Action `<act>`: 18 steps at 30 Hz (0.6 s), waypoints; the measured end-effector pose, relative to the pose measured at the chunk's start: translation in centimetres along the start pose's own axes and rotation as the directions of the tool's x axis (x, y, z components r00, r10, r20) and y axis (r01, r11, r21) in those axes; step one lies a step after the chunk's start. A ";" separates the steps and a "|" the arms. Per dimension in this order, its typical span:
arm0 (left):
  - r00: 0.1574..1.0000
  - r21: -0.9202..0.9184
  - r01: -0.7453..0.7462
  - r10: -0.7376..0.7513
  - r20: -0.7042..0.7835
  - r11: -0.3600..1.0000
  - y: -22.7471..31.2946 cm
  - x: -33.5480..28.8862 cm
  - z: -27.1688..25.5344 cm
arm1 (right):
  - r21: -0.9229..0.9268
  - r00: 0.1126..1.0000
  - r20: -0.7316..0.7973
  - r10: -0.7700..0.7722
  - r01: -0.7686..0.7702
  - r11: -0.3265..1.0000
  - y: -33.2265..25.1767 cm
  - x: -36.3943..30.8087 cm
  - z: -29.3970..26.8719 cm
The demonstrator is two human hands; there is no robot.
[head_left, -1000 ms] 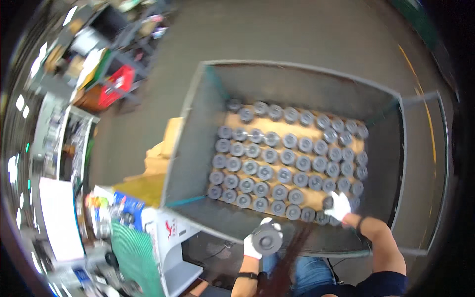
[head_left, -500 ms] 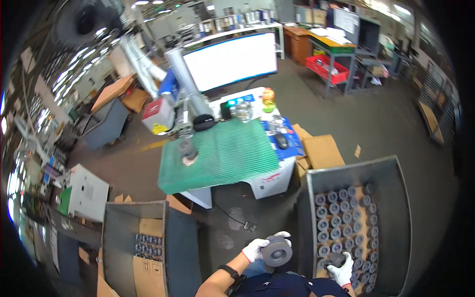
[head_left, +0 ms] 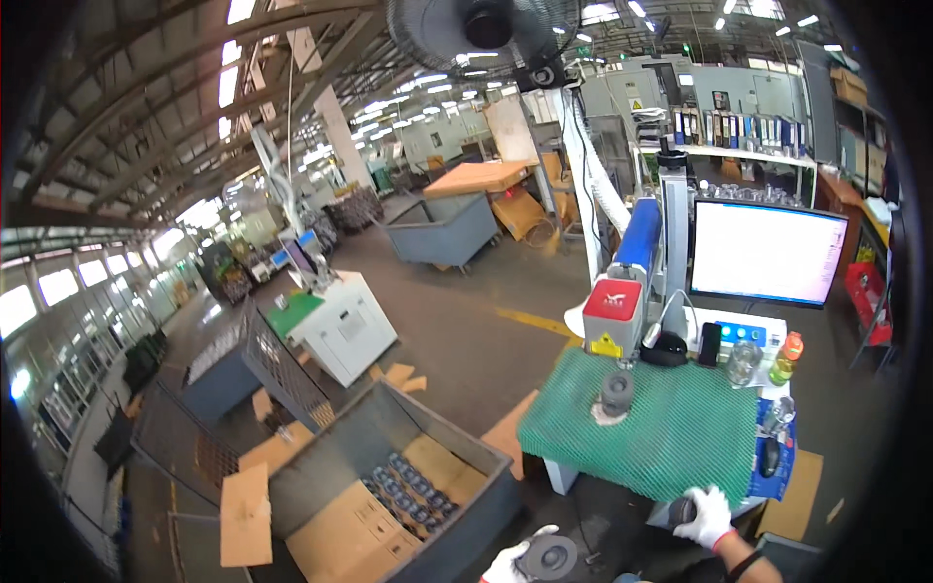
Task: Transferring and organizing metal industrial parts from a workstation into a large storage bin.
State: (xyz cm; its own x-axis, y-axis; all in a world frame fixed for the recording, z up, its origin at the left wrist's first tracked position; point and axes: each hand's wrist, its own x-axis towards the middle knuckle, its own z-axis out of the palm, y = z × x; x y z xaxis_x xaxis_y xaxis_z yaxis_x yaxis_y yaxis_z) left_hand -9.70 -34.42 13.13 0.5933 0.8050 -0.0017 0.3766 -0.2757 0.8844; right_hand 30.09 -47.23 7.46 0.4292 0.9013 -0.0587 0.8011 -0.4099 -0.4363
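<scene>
head view: fingers first, with everything else placed from the green mat (head_left: 661, 437).
right hand (head_left: 711, 517): gloved fingers curled round a small dark round part (head_left: 682, 512), at the mat's near right edge; whether the part touches the mat i cannot tell.
left hand (head_left: 507, 565): gloved fingers gripping the rim of a dark grey ring (head_left: 552, 557), on my side of the mat, toward its left end, the ring's holed face turned up.
just changed: a second ago my right hand was down among the rows in the deep bin; now it is out beside the mat, and my view has swung round to face it.
what that means: i judge both hands are loaded, neither one free.
on the mat: a grey hollow piece (head_left: 616, 393), left of its middle, in front of a red-topped box (head_left: 614, 313).
behind the mat: a lit monitor (head_left: 768, 253), toward its right.
left of the mat: a grey bin (head_left: 476, 515) with cardboard (head_left: 340, 525) and dark parts in rows (head_left: 408, 491).
</scene>
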 end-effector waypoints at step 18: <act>0.954 -0.980 0.176 -0.231 0.192 -0.090 -1.0 21.8 15.0 | -0.021 0.894 -0.199 -0.401 0.406 0.914 5.3 34.4 -3.0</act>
State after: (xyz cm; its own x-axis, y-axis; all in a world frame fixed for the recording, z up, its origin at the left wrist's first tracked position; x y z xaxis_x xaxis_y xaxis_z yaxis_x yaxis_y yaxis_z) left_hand 13.53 -24.42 5.20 0.6154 0.7306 -0.2959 -0.6273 0.6812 0.3775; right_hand 50.36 -18.86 5.82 0.1451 0.9425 0.3012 0.9147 -0.0118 -0.4039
